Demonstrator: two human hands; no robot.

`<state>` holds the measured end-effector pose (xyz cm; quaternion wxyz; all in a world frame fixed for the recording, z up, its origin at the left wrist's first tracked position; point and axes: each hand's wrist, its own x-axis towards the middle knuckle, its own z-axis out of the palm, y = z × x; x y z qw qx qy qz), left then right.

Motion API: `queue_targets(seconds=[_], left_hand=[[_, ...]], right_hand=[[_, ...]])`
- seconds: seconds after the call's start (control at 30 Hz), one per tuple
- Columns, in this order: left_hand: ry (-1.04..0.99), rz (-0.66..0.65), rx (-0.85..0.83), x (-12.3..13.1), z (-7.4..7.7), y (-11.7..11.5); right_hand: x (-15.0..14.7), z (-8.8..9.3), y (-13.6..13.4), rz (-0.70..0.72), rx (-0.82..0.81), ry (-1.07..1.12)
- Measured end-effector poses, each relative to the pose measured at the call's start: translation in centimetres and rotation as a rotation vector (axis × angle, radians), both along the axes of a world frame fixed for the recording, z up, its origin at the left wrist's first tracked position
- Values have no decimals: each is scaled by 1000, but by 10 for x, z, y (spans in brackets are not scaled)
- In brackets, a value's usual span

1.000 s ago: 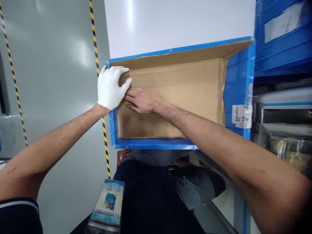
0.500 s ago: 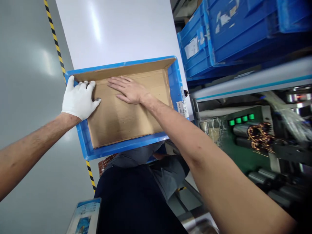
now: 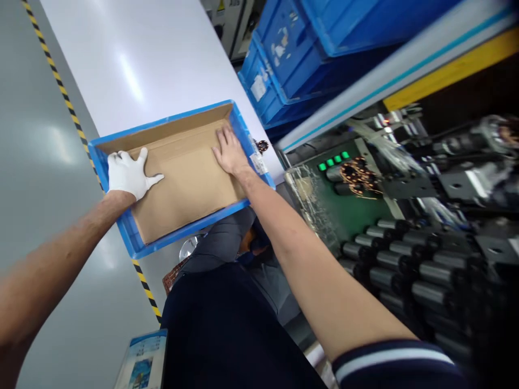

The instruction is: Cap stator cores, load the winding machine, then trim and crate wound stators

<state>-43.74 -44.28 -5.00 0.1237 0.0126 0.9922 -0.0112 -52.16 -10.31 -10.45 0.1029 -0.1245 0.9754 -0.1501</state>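
A blue plastic crate sits in front of me, partly on the white table. Brown cardboard lines its floor and far wall. My left hand, in a white glove, lies over the crate's left end with thumb and fingers spread on the cardboard. My right hand is bare and rests flat against the lining near the right end, fingers stretched out. Neither hand is wrapped round anything.
The white table extends beyond the crate. Blue bins stand stacked at the upper right. A small copper-wound part lies beside the crate. On the right are several metal cylinders and a green board. Black-yellow tape marks the floor.
My right hand has slid across the cardboard from the middle to the right end. My left hand stays at the left end, its fingers now more over the lining. The view has turned.
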Motion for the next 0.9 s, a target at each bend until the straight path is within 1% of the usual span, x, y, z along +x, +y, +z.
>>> queue_targets(seconds=[0.1,0.17,0.23,0.3,0.33,0.4,0.47,0.5,0.57,0.6,0.67,0.7,0.77,0.83,0.87,0.9], left_hand=[[-9,59,55,11,0,11],[-50,69,61,26,-1,27],[-74,42,31,44,-5,49],[-70,-26,5,64,-11,72],[-72,-67,-3,72,-14,82],[-74,-143,-15,83,-18,96],[-60,-202,-20,88,-16,103],[-46,-223,-21,89,-13,104],[-21,-254,-20,89,-6,103],[-7,-266,-18,90,-3,103],[18,-285,-14,90,0,100],[25,-304,-16,90,0,99],[57,-375,-38,88,-1,96],[64,-496,-98,83,1,97],[80,-558,-130,80,5,101],[-15,-736,-159,77,10,107]], right_hand=[[36,15,-1,-75,52,-83],[65,23,-5,-139,74,-145],[91,31,-12,-211,76,-212],[111,42,-21,-247,37,-269],[120,49,-25,-239,-2,-285],[141,64,-30,-163,-118,-283],[171,78,-30,-43,-271,-239],[192,83,-27,12,-353,-205],[244,87,-13,68,-499,-133],[275,85,-2,58,-554,-106],[343,76,27,-26,-623,-88],[379,71,45,-95,-642,-91],[452,62,80,-290,-648,-88],[522,58,112,-525,-625,-65],[555,59,125,-643,-609,-48],[585,61,136,-757,-592,-27]])
